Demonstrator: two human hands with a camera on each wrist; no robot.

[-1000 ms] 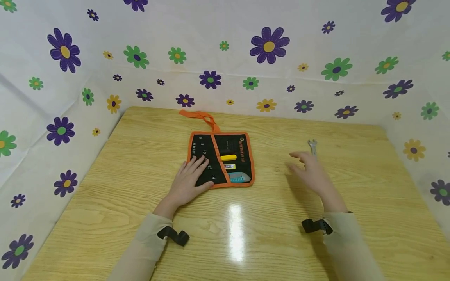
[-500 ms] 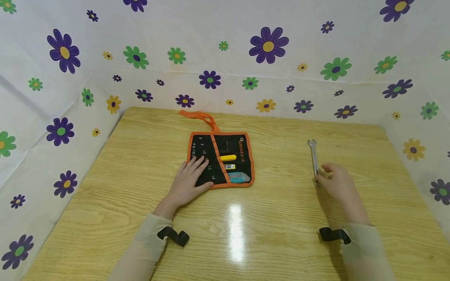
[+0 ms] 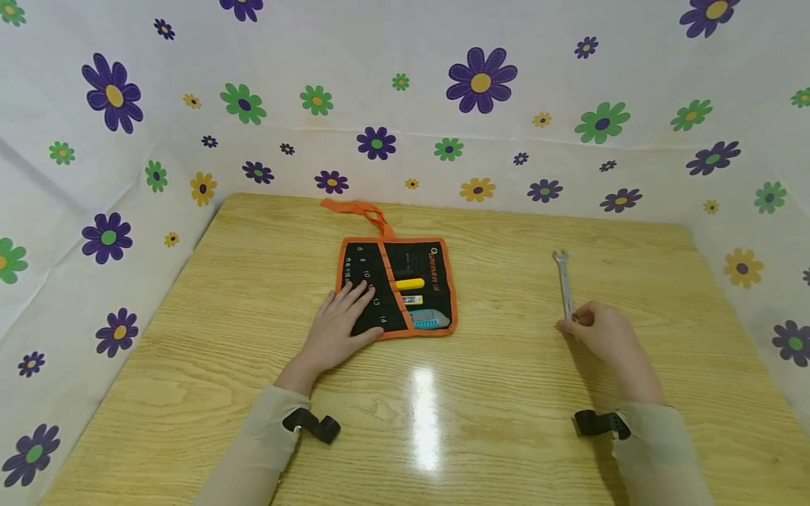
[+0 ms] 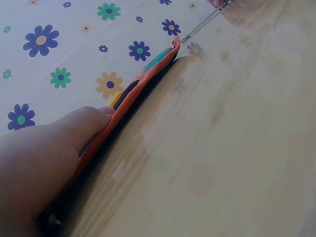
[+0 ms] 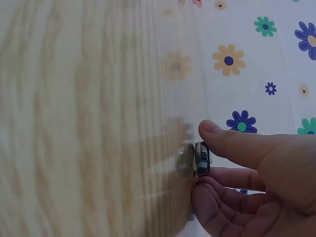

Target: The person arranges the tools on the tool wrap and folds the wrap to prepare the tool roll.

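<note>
A combination wrench (image 3: 564, 284) lies at the right of the table with its open-ended head pointing away. My right hand (image 3: 607, 334) pinches its near end between thumb and fingers, which hides that end in the head view. In the right wrist view the end of the wrench (image 5: 202, 159) shows between the thumb and the curled fingers, close over the wood. My left hand (image 3: 335, 327) rests with spread fingers on the left part of a black tool pouch (image 3: 443, 263) edged in orange. The left thumb (image 4: 91, 121) lies along the pouch's near edge.
In the pouch's pockets sit a teal utility knife (image 3: 430, 319), a yellow-handled tool (image 3: 410, 284) and a small pale yellow-green item (image 3: 413, 300). An orange tie strap (image 3: 354, 206) trails behind the pouch. Flower-printed cloth (image 3: 411, 42) walls the wooden table's (image 3: 500, 422) back and sides.
My right hand has moved right and toward me, from beside the wrench's far half to its near end, and now pinches it. The left hand stays on the pouch.
</note>
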